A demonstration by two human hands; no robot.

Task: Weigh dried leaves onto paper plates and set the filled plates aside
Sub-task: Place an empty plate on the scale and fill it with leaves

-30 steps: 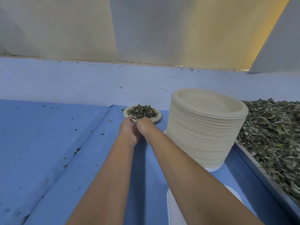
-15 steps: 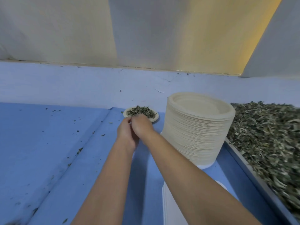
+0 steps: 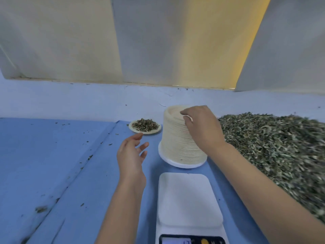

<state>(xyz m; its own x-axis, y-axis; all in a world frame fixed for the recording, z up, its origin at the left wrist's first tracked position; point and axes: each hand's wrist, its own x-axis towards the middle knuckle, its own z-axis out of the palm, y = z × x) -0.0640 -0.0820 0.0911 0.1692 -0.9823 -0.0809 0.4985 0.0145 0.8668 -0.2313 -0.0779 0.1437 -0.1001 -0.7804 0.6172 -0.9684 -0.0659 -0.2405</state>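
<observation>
Presently the step in hand appears to be the fetching of a fresh plate. One small round paper plate (image 3: 146, 132), heaped with dark dried leaves (image 3: 145, 125), is set aside at the far side of the blue worktop (image 3: 52, 155), just left of the tall stack of cream paper plates (image 3: 179, 143) and apart from it. The stack stands on a white round base (image 3: 168, 160) beyond the white digital kitchen scale (image 3: 189, 199), whose platform carries no plate. The scale's display (image 3: 191, 241) is cut by the lower edge of the view and cannot be read. The right hand (image 3: 200, 127) is at the top of the stack. Its grip is clenched about the rim of the topmost plate (image 3: 174, 112), fingers curled over the edge and thumb against the side. Whether one plate or several are caught cannot be told. The left hand (image 3: 131, 155) hovers above the worktop between the filled plate and the scale, its grip released, fingers loosely spread, holding nothing and touching nothing. The loose bulk of dried green leaves (image 3: 272, 147) lies in a large heap at the right, close beside the stack. In my judgement the next move calls for peeling a single plate off the stack without tilting it, since the plates nest closely. The plate should then be laid flat and centred on the scale platform before leaves are drawn from the heap. The free left hand is well placed to steady the stack if the plates cling together. Scattered leaf fragments (image 3: 89, 156) lie on the worktop.
</observation>
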